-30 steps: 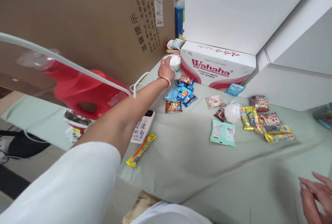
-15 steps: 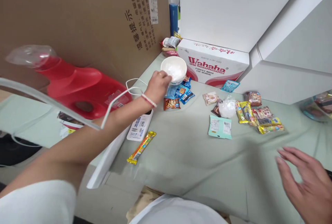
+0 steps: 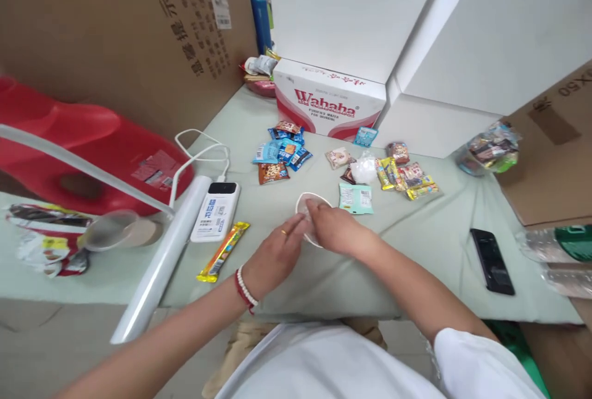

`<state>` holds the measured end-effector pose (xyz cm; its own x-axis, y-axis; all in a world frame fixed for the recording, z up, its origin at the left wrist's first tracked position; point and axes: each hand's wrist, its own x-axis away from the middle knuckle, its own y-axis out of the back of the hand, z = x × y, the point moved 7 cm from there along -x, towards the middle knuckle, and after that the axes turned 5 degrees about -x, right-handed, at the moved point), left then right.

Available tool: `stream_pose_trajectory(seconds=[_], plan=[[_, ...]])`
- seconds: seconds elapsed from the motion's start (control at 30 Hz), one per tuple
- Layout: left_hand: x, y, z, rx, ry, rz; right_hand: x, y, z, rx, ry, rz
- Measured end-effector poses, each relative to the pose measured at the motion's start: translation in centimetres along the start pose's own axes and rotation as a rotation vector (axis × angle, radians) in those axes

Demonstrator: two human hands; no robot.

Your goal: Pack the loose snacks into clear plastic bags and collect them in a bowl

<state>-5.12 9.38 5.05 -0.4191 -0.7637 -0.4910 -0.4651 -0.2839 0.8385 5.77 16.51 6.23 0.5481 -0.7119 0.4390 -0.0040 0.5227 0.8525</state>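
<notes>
**Both hands on a small white cup at the near middle of the cloth**

Pale green cloth (image 3: 416,245) covers the work surface, walled in by cardboard on the left and white boxes at the back. Near the middle of its front edge sits a small white cup (image 3: 309,206), rim up and tilted a little toward the far side. The left hand (image 3: 275,256) pinches its near-left rim with fingertips, and the right hand (image 3: 340,231) grips the right side, covering most of the wall; both are closed on it.

Just beyond the cup lies a mint green packet (image 3: 356,197), with a cluster of blue snack packets (image 3: 283,151) toward the far left and a row of yellow and red snacks (image 3: 404,175) toward the far right. A yellow snack bar (image 3: 223,251) and a white power bank (image 3: 216,211) lie to the left; a black phone (image 3: 492,260) rests near the right edge.

Judging by the thin wall and two-sided squeeze, the cup could buckle or tip, and the loose cloth might bunch under it.
</notes>
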Motion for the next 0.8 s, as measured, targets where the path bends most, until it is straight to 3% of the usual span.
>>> stream_pose_trajectory(seconds=[0.2,0.27,0.37,0.43,0.5,0.57,0.63,0.7,0.8], plan=[[-0.2,-1.0,2.7,0.148,0.215,-0.007,-0.3,-0.1,0.1,-0.023,0.039,0.099],[0.2,-1.3,2.7,0.177,0.226,-0.016,0.9,0.0,-0.5,-0.129,0.069,0.014],[0.6,-1.7,2.3,0.224,0.217,-0.034,4.3,1.0,-2.1,-0.483,0.155,-0.239],[0.5,-1.6,1.7,0.264,0.167,-0.033,6.9,2.5,-4.7,-0.776,0.173,-0.459],[0.1,-1.3,0.9,0.293,0.098,-0.028,8.7,4.4,-9.0,-1.009,0.099,-0.739],[-0.4,-0.9,0.3,0.299,0.069,-0.026,9.2,6.5,-13.9,-1.121,-0.054,-1.021],[-0.9,-0.4,0.0,0.296,0.083,-0.023,7.8,8.3,-18.4,-1.118,-0.261,-1.172],[-1.2,0.0,-0.4,0.291,0.091,-0.014,4.9,9.8,-21.9,-1.05,-0.461,-1.159],[-1.3,0.7,-0.9,0.269,0.079,-0.019,0.2,10.9,-24.8,-1.056,-0.618,-0.925]])
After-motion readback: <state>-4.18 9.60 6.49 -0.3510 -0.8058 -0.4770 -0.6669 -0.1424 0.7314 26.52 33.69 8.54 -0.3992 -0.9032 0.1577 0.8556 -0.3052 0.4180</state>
